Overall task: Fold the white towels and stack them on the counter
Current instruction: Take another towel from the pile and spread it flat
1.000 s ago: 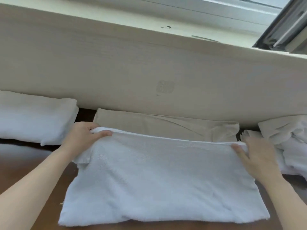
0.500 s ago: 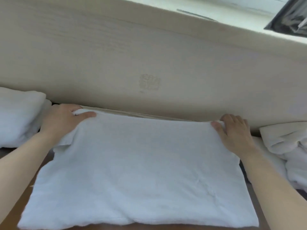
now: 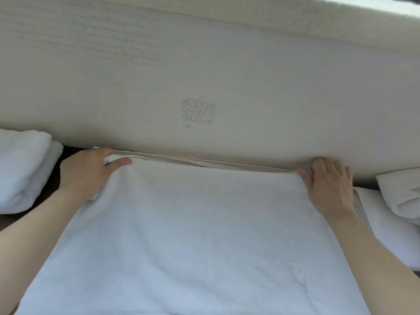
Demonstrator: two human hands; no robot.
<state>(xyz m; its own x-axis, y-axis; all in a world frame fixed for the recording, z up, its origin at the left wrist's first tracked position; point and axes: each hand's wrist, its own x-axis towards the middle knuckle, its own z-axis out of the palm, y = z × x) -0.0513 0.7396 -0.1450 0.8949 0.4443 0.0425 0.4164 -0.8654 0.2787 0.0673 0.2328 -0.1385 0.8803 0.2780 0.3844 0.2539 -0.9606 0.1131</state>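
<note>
White towel [image 3: 193, 235], seemingly soft, light and limp, lies spread flat against the foot of the beige panel [image 3: 250, 87], its panel-side corners, probably the best holds, pinched by the left hand [image 3: 88, 171] and right hand [image 3: 329, 189].

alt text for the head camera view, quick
A white towel lies spread flat before a beige panel, with a person's left hand gripping its far left corner and the right hand covering its far right corner. A folded white towel sits at left, a loose pile of white towels at right.
</note>
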